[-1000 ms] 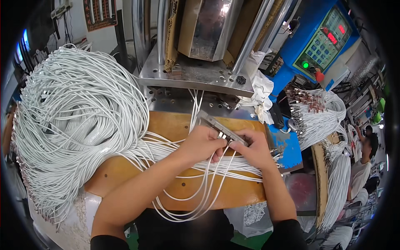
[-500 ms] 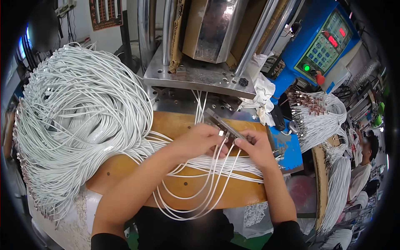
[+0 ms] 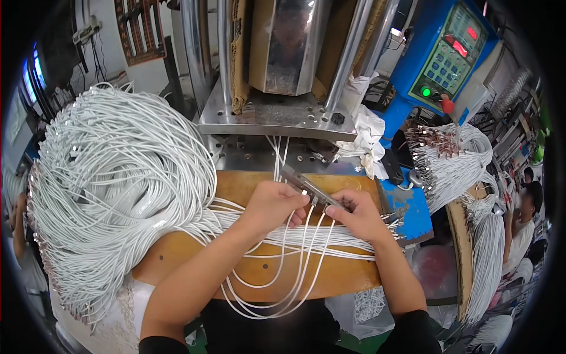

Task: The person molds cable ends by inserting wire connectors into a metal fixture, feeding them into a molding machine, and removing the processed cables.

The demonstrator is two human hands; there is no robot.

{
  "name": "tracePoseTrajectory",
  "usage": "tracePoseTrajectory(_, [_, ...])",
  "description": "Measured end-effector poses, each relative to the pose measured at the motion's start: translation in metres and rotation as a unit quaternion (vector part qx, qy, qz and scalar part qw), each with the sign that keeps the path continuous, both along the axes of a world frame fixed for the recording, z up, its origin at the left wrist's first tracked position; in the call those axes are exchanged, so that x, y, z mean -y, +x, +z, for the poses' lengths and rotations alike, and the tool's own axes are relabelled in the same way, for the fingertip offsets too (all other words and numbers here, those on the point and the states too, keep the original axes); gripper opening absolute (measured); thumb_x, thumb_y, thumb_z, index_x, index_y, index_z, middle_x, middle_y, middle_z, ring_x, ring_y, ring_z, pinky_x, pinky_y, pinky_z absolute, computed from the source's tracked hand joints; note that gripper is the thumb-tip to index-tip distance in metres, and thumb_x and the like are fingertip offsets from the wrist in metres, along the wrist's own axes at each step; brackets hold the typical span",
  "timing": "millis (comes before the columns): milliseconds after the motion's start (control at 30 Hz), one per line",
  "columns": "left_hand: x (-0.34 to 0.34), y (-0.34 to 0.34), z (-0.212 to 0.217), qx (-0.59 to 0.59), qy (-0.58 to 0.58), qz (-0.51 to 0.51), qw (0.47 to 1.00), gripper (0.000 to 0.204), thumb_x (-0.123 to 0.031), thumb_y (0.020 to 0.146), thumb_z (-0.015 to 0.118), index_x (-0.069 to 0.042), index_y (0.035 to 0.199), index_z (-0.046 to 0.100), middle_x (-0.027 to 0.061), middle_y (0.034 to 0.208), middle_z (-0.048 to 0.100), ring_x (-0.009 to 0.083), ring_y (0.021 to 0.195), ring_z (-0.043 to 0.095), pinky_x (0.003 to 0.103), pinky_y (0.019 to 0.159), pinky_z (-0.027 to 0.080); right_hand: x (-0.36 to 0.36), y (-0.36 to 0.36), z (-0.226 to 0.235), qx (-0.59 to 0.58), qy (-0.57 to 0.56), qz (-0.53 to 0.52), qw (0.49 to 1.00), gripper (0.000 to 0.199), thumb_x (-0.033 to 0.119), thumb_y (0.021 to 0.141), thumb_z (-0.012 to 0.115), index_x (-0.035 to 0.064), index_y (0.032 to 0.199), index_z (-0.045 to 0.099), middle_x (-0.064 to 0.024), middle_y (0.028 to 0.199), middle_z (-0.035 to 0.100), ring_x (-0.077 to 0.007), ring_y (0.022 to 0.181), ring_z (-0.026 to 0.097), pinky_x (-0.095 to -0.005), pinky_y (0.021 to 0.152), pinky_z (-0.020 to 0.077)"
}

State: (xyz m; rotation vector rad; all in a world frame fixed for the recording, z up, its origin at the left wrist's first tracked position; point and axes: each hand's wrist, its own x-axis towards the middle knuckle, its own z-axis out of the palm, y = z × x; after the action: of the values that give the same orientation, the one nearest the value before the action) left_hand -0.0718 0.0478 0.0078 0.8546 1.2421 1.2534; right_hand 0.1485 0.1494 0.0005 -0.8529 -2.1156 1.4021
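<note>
My left hand pinches the end of a white cable near its small plug, at the side of a dark metal bar fixture. The fixture's right end is gripped by my right hand, thumb on the near side. Other white cables hang from the fixture in loops toward me. Under both hands a bundle of white cables lies across a brown board. The fingers of my right hand behind the fixture are partly hidden.
A large coiled heap of white cables fills the left. Behind the board stands a press with a steel plate; cables run under it. A blue control box is at the far right, with more cable bundles below it. A person sits farther right.
My left hand has shifted slightly left and down with its cable end, a little away from the other cables. The right hand still holds the fixture. The whole view has shifted slightly.
</note>
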Motion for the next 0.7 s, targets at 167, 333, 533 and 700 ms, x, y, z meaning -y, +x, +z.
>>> tracePoseTrajectory(167, [0.001,0.002,0.000,0.014,-0.014,0.003,1.000,0.014,-0.010,0.092,0.070,0.003,0.086,0.069,0.0109,0.071,0.068,0.0164,0.058,0.064,0.027,0.052,0.049,-0.002,-0.002,0.000,0.007,0.007,0.009,1.000,0.018,0.006,0.088,0.075,-0.0024,0.101,0.067,-0.0010,0.084,0.068,-0.0043,0.072,0.059,-0.0223,0.063,0.0478])
tracePoseTrajectory(333, [0.002,-0.001,-0.001,0.057,0.011,-0.013,0.998,0.015,-0.010,0.092,0.070,0.004,0.085,0.069,0.0106,0.071,0.068,0.0165,0.059,0.063,0.027,0.052,0.049,0.004,-0.001,0.006,-0.022,-0.043,0.019,0.999,0.018,0.006,0.087,0.076,-0.0029,0.100,0.067,0.0005,0.079,0.067,-0.0037,0.069,0.057,-0.0216,0.060,0.0455])
tracePoseTrajectory(533, [-0.003,0.005,-0.008,0.000,-0.009,0.008,1.000,0.017,-0.012,0.093,0.069,0.005,0.089,0.069,0.0116,0.075,0.068,0.0177,0.061,0.065,0.027,0.054,0.051,0.005,-0.006,0.014,0.044,0.069,0.011,0.997,0.020,0.011,0.087,0.077,-0.0046,0.097,0.069,-0.0012,0.077,0.067,-0.0044,0.069,0.058,-0.0237,0.060,0.0459])
tracePoseTrajectory(700, [-0.009,-0.013,-0.001,-0.102,0.096,-0.023,0.990,0.025,-0.019,0.093,0.071,0.006,0.095,0.070,0.0098,0.079,0.069,0.0169,0.070,0.068,0.027,0.059,0.052,0.005,0.001,0.051,0.141,0.121,0.030,0.982,0.024,0.021,0.089,0.073,-0.0023,0.095,0.072,-0.0098,0.080,0.072,-0.0154,0.068,0.065,-0.0315,0.064,0.0502])
